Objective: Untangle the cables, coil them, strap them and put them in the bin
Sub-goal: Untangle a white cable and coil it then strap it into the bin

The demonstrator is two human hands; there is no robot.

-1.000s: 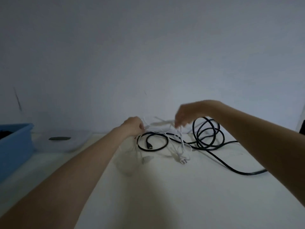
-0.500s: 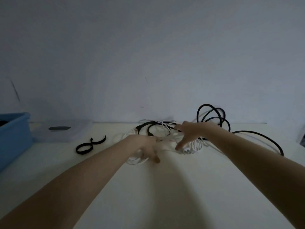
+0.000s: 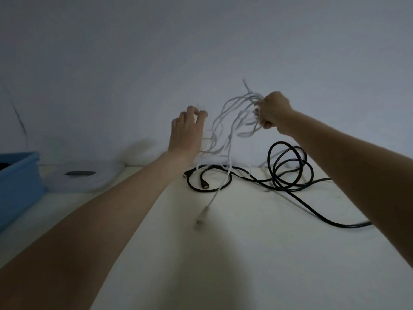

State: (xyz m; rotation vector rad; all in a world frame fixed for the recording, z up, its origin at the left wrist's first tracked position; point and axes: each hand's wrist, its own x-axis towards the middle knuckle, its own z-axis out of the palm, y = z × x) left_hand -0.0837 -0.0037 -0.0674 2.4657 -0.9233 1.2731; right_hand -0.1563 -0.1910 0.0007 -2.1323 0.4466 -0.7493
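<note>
1. the right hand (image 3: 273,110) is clenched on a bunch of loops of the white cable (image 3: 225,121), held up off the tabletop (image 3: 257,253); several strands hang from the fist and one end trails down to a plug lying on the surface.
2. the left hand (image 3: 186,130) is raised beside the hanging strands with thumb and fingertips brought together, seemingly pinching a thin strand, though blur makes that hard to confirm.
3. the white cable looks thin, light and very limp; it sags and twists freely, so it will probably snag on itself. taking it near a free end and feeding it through seems wiser than tugging the bundle.
4. the black cable (image 3: 288,173) lies on the tabletop in springy loops, thicker and stiffer; it should hold a coil better. the white strands cross it at the left loop.
5. the blue bin (image 3: 20,175) sits at the far left, well apart from both cables.
</note>
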